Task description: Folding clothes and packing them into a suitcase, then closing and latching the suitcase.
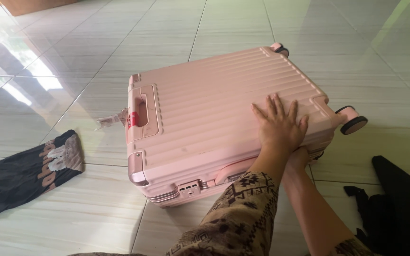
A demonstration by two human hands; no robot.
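A pink hard-shell suitcase (pixel 214 118) lies flat on the pale tiled floor (pixel 72 61), near the middle of the view, its ribbed lid facing up and its two visible wheels (pixel 353 122) at the right end. The left hand (pixel 279 124) rests palm down on the lid near the right, near corner, fingers spread wide and flat, holding nothing. The right hand (pixel 299 155) sits just below it, against the near side wall of the suitcase by that same corner (most of it is hidden under the left wrist, so I cannot tell how its fingers are set or whether they grasp anything). Both forearms come in from the near edge, the left one in a brown patterned sleeve (pixel 233 213). At the left end of the case are a recessed handle (pixel 141 111) and a small tag (pixel 110 121) trailing onto the floor; a lock panel (pixel 189 188) shows on the near side. A dark printed shirt (pixel 24 170) lies on the floor to the near left, well apart from the case, and a black cloth (pixel 397 204) lies at the near right.
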